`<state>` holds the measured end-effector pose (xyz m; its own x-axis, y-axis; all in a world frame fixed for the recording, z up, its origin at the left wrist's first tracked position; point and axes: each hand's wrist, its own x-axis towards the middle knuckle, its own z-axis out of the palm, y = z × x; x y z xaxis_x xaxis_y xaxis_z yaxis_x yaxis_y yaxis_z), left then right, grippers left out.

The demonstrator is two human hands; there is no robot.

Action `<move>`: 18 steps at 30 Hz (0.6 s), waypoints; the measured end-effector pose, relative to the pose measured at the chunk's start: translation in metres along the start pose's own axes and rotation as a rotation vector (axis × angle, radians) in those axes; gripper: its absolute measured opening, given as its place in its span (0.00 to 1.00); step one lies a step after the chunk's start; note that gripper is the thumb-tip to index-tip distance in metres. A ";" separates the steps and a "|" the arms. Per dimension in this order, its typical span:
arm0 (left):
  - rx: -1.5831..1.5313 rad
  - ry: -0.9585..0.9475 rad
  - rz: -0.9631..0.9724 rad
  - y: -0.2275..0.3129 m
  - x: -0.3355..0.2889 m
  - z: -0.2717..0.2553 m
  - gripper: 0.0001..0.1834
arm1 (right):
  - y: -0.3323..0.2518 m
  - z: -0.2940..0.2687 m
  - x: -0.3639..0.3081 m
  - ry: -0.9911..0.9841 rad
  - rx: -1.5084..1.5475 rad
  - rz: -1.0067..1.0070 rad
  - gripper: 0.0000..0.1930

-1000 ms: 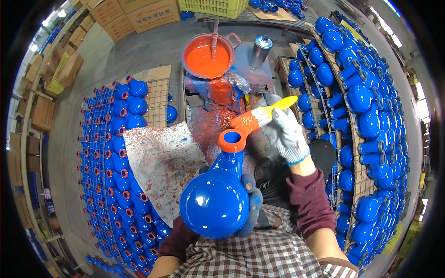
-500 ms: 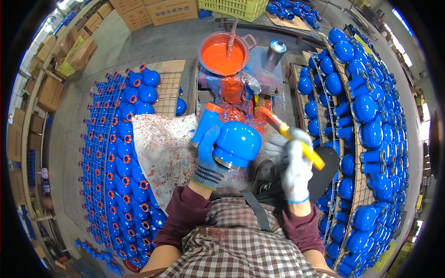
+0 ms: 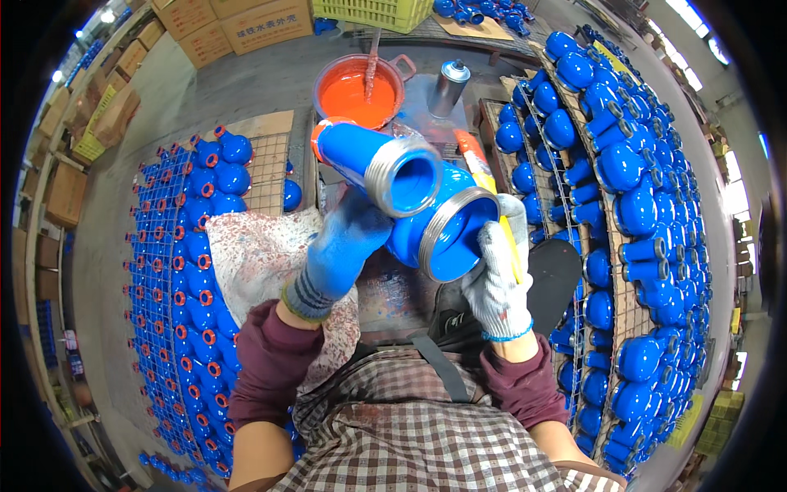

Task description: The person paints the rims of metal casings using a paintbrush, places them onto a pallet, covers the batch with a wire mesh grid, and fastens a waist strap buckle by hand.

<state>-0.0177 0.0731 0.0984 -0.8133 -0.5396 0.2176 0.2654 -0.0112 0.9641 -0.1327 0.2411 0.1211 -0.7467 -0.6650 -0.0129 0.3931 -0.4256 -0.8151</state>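
A glossy blue metal pipe fitting [image 3: 352, 152] is raised in front of me, tilted so that two bare threaded mouths face me. The far end of its tube carries an orange ring. My left hand [image 3: 340, 246], in a blue-stained glove, is closed around its underside. My right hand [image 3: 496, 283], gloved in white, is closed on the yellow handle of a paintbrush [image 3: 478, 160], whose orange end points away from me. Fingers of that hand also touch the rim of the nearer, wide mouth. Part of my left hand's grip is hidden behind the fitting.
Beyond the fitting stands a pot [image 3: 318, 92] of orange paint with a stick in it, beside a spray can [image 3: 448, 88]. A paint-spotted cloth [image 3: 254, 254] lies at left. Wire racks of blue fittings [image 3: 197, 320] flank me on both sides. Cartons [image 3: 270, 25] and a yellow crate [image 3: 377, 12] stand behind.
The fitting has been lifted and turned, so its mouths now face me. My right hand has moved left with the brush and now touches the fitting. The view has shifted slightly.
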 end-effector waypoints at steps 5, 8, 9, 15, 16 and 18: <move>-0.481 -0.229 0.007 -0.009 0.026 -0.009 0.28 | 0.013 0.008 0.007 0.048 -0.624 -0.313 0.14; -0.829 -0.183 -0.097 -0.021 0.030 -0.012 0.31 | 0.008 0.029 0.010 0.098 -0.540 -0.125 0.11; -0.873 -0.143 -0.131 -0.028 0.031 -0.018 0.34 | 0.008 0.031 0.012 0.071 -0.411 -0.032 0.12; -1.287 0.202 -0.401 -0.049 0.039 -0.042 0.39 | 0.054 0.004 0.082 -0.061 -0.421 -0.219 0.11; -1.258 0.232 -0.411 -0.051 0.040 -0.048 0.38 | 0.061 -0.012 0.111 0.017 -0.594 -0.338 0.10; -1.275 0.270 -0.410 -0.053 0.043 -0.057 0.38 | 0.058 -0.032 0.177 0.087 -0.716 -0.558 0.13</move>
<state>-0.0377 0.0024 0.0480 -0.8622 -0.4538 -0.2252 0.4399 -0.8911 0.1116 -0.2594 0.1185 0.0530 -0.7778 -0.4160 0.4711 -0.4428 -0.1693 -0.8805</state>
